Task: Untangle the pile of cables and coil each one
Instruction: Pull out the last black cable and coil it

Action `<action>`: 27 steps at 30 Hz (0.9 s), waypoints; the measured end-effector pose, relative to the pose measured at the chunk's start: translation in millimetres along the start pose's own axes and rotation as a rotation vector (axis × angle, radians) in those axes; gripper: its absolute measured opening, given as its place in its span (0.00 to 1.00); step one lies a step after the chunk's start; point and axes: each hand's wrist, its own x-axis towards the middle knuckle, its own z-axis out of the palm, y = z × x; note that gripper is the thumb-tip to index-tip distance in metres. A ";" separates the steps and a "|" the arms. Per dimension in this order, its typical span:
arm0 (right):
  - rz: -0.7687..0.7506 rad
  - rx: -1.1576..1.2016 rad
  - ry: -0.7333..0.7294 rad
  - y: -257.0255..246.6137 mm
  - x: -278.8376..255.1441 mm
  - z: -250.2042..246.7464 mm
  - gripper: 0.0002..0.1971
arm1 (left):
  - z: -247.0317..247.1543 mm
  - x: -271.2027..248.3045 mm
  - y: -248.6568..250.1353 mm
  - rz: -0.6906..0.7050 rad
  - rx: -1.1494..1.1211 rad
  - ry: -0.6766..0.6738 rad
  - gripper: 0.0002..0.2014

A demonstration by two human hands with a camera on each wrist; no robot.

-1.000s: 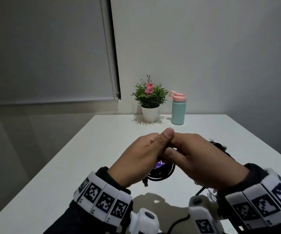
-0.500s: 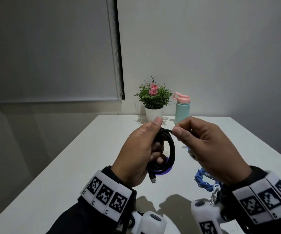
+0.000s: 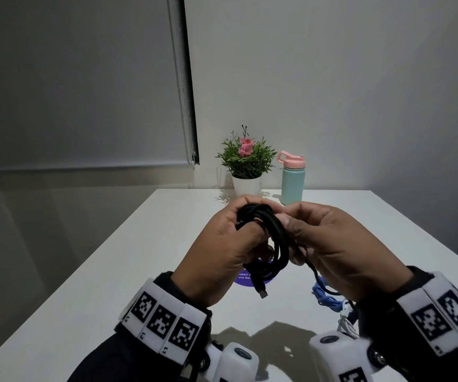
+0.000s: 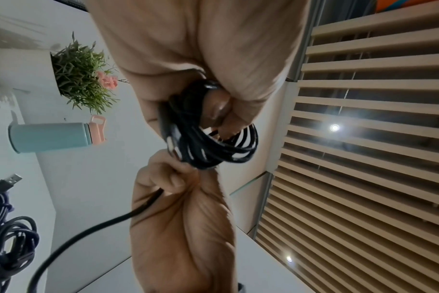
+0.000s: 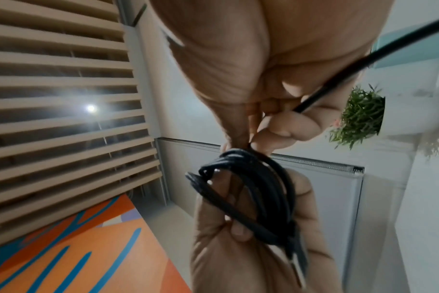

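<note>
Black cable (image 3: 273, 238) mid-coil above table (image 3: 145, 260) centre: your left hand (image 3: 230, 252) grips the loops, right hand (image 3: 332, 244) pinches the free run at 3 o'clock, so next feed another loop from the pile (image 3: 329, 299) at 5 o'clock.

Potted plant (image 3: 245, 164) beside teal bottle (image 3: 293, 180); purple sticker (image 3: 245, 282).

White table (image 3: 139, 271); potted plant (image 3: 245, 166), teal bottle (image 3: 292, 183) at far edge; purple sticker (image 3: 245, 281), cable pile (image 3: 329, 299) near
</note>
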 end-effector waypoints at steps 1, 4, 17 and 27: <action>0.011 0.003 0.013 -0.1 0.6 -0.3 0.14 | -0.3 0.3 -0.2 -0.002 0.014 0.008 0.07; 0.013 -0.078 0.042 -0.3 0.8 -0.5 0.20 | -1.2 1.4 -1.2 -0.031 0.040 0.046 0.07; -0.405 -0.488 0.263 -20.5 -15.8 18.3 0.07 | -7.0 10.7 -10.8 -0.029 0.080 0.368 0.09; -0.196 -1.352 0.134 5.9 -13.7 23.0 0.11 | 0.2 6.6 -17.0 -0.075 0.003 0.325 0.05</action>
